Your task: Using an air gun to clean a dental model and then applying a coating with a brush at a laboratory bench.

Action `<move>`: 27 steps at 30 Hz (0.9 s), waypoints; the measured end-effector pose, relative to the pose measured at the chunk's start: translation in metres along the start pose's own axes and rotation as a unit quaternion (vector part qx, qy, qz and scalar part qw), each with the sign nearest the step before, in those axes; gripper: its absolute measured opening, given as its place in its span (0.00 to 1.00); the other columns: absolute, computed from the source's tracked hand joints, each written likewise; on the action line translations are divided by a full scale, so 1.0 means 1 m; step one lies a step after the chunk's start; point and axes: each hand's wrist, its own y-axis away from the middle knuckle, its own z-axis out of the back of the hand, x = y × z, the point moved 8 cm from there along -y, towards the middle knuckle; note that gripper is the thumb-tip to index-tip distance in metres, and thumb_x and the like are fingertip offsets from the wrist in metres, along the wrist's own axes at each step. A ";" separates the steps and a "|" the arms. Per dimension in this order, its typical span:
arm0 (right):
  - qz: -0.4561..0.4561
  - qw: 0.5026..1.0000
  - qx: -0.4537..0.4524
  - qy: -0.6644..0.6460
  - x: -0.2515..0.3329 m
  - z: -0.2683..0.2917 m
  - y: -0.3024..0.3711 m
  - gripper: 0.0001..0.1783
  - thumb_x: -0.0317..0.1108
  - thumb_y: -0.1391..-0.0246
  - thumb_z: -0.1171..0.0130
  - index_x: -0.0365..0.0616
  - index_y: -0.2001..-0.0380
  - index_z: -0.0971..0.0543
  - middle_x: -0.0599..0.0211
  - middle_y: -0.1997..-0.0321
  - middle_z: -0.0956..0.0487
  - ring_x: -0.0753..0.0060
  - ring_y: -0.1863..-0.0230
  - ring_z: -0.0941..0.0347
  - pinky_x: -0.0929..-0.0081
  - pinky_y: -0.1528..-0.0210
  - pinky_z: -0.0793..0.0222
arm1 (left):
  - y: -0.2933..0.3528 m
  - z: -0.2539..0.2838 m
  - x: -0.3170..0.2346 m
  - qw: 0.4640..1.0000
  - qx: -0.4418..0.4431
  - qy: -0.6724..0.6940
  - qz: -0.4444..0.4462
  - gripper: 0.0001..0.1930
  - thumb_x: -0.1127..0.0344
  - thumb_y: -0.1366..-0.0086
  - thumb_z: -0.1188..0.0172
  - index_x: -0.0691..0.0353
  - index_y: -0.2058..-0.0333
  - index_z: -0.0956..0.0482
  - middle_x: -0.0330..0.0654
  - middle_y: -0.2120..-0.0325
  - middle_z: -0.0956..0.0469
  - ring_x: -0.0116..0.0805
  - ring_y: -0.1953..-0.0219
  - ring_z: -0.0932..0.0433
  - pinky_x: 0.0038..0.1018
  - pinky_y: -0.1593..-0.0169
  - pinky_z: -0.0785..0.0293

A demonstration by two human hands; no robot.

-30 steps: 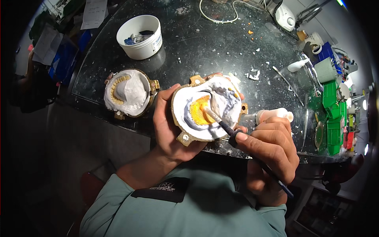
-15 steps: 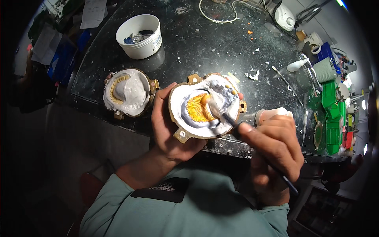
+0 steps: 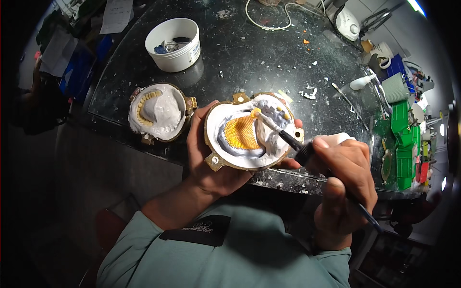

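Observation:
Held in my left hand [image 3: 209,175], with the fingers wrapped under and around it, is a brass-coloured dental flask half [image 3: 214,161]. White plaster [image 3: 213,120] fills it, forming a mould with a grey lining. A yellow, mesh-textured patch [image 3: 239,134] covers the mould's middle. My right hand [image 3: 349,168] is closed on a dark-handled brush [image 3: 289,140]. The yellowish brush tip is at the upper edge of the patch; whether it touches is hard to tell. To the left stands another flask half [image 3: 180,117], with a row of cream teeth [image 3: 142,109] set in its plaster.
A white tub [image 3: 172,50] with scraps inside stands behind the second flask half. Partly hidden behind my right hand is a small pale container [image 3: 339,138]. Plaster crumbs [image 3: 309,93], a thin tool [image 3: 345,101], a white bottle [image 3: 361,82] and green bins [image 3: 404,165] lie to the right.
The brush tip has moved from over the patch to its upper edge, and is less blurred. My right hand has shifted slightly right. The flask half stays in my left hand.

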 end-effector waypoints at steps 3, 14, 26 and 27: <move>-0.010 0.999 0.049 -0.007 0.004 -0.008 -0.001 0.19 0.34 0.41 0.35 0.36 0.49 0.17 0.68 0.67 0.18 0.71 0.70 0.24 0.66 0.59 0.31 | 0.004 0.023 -0.006 0.985 -0.159 -0.063 -0.030 0.41 0.37 0.27 0.61 0.71 0.32 0.38 0.55 0.35 0.32 0.67 0.34 0.33 0.55 0.28 0.38; -0.014 0.999 0.003 0.041 0.006 -0.005 -0.002 0.23 0.22 0.58 0.34 0.42 0.54 0.15 0.70 0.68 0.20 0.71 0.69 0.25 0.64 0.53 0.32 | 0.005 0.021 -0.006 0.985 -0.160 -0.061 -0.029 0.37 0.38 0.27 0.60 0.64 0.35 0.30 0.54 0.42 0.24 0.51 0.41 0.22 0.49 0.38 0.24; -0.039 0.996 0.042 0.065 0.011 -0.007 -0.002 0.22 0.21 0.58 0.33 0.51 0.56 0.11 0.76 0.66 0.19 0.74 0.65 0.22 0.62 0.44 0.29 | 0.006 0.017 -0.007 0.990 -0.122 -0.061 -0.029 0.39 0.42 0.25 0.64 0.70 0.30 0.41 0.59 0.33 0.35 0.65 0.30 0.39 0.56 0.29 0.37; -0.036 0.996 0.039 0.068 0.011 -0.007 -0.002 0.22 0.22 0.58 0.33 0.51 0.56 0.11 0.75 0.66 0.19 0.74 0.65 0.22 0.62 0.44 0.29 | 0.006 0.015 -0.007 0.992 -0.104 -0.067 -0.021 0.39 0.42 0.25 0.64 0.71 0.31 0.41 0.59 0.33 0.36 0.65 0.29 0.40 0.56 0.29 0.36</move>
